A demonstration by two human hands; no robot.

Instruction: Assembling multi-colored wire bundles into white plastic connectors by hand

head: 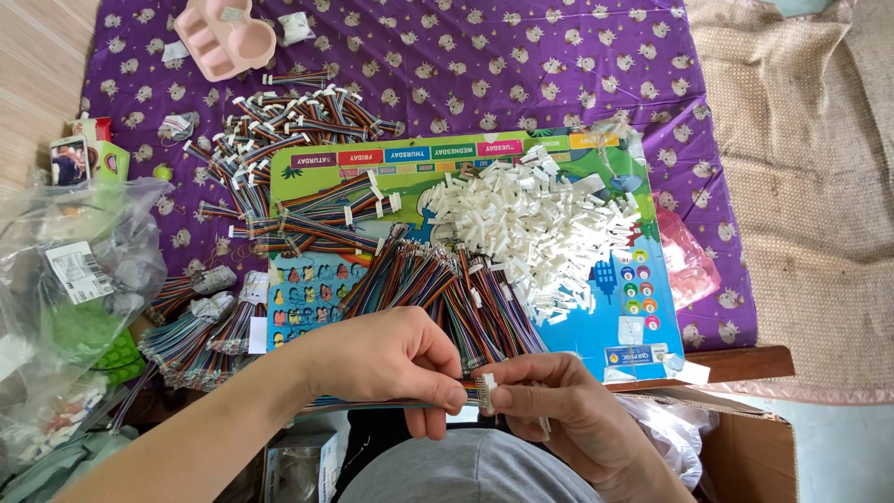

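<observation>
Left hand (pixel 391 359) and right hand (pixel 559 410) meet low and close, fingertips pinched together, forearms angling inward.

A low wooden table (pixel 745 359) carries a purple cloth (pixel 484 65) printed with small pale animal figures; the bare wood edge shows only along the cloth's near right border. Right of the table lies a beige woven mat (pixel 810 186) with a pink trim at its near edge. Beyond the table's far left corner, light wooden floorboards (pixel 37 56) run diagonally. Near the table's right corner, an open cardboard box (pixel 754 447) stands on a pale floor (pixel 843 456). Even daylight, soft shadows.
</observation>
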